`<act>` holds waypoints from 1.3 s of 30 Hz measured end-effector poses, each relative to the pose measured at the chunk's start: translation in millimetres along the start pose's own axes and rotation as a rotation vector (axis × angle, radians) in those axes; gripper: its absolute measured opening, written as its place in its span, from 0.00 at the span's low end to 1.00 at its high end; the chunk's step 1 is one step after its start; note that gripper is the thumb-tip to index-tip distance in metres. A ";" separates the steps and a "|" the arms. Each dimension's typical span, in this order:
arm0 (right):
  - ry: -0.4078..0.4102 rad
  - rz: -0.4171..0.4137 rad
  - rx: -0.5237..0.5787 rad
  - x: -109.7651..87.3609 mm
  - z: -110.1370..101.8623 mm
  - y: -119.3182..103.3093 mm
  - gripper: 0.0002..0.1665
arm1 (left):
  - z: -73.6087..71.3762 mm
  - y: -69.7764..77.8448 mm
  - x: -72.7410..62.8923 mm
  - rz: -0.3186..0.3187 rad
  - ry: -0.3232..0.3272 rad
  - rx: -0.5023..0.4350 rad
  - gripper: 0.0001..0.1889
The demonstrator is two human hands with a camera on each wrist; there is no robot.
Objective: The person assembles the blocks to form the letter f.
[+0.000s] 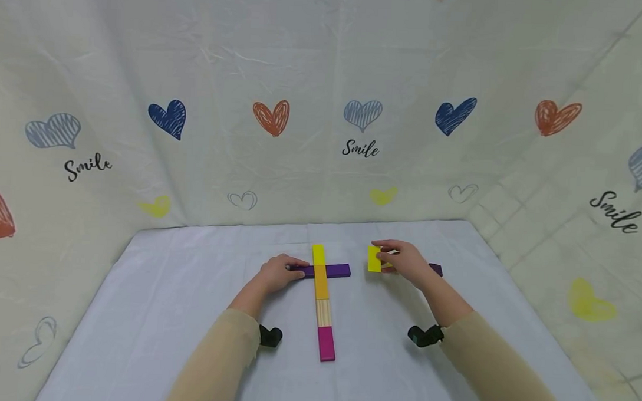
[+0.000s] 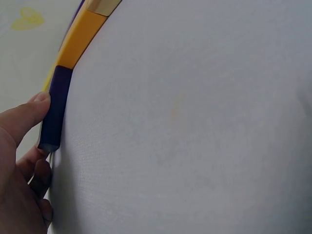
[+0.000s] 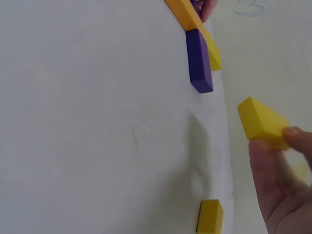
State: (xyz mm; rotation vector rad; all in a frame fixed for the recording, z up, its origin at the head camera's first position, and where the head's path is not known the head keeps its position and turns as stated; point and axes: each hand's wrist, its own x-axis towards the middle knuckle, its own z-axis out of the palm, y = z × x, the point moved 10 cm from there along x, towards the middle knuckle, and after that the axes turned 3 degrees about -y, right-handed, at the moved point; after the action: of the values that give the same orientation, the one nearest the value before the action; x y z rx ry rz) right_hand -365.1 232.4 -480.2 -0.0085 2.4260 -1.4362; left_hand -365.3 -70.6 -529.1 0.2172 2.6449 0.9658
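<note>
On the white cloth a cross of flat blocks is laid out: a yellow block (image 1: 319, 255) at the top, an orange block (image 1: 321, 283), a pale wood-coloured block (image 1: 323, 313) and a magenta block (image 1: 326, 344) below. A purple block (image 1: 338, 271) forms the right arm. My left hand (image 1: 277, 273) pinches the outer end of the left purple block (image 2: 57, 107) between thumb and fingers. To the right of the cross, my right hand (image 1: 404, 260) holds another yellow block (image 3: 263, 122) above the cloth by its end; its shadow falls below.
Beneath the right hand, a further yellow block (image 3: 210, 217) lies on the cloth. One more purple block (image 1: 436, 269) shows partly behind the right forearm. A white curtain (image 1: 301, 164) printed with hearts stands behind the table (image 1: 190, 290).
</note>
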 end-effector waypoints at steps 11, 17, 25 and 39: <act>0.016 -0.058 0.074 51.3 31.6 -32.7 0.25 | -0.1 -3.0 1.8 -0.005 -0.001 -0.001 0.14; 0.021 -0.039 0.106 77.7 49.2 -43.4 0.25 | -0.1 -2.8 1.1 -0.004 -0.009 -0.008 0.14; 0.041 -0.014 0.148 99.4 66.9 -54.0 0.22 | 0.9 -5.1 3.6 -0.011 -0.020 -0.015 0.14; 0.081 0.044 0.146 123.1 82.7 -40.2 0.19 | 0.0 -7.3 5.7 -0.016 -0.027 -0.026 0.13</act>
State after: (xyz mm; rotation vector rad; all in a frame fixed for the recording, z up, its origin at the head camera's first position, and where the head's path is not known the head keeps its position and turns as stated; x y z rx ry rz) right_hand -465.3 121.5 -515.7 0.1384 2.3617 -1.6197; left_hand -370.9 -74.7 -535.2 0.2010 2.6043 0.9840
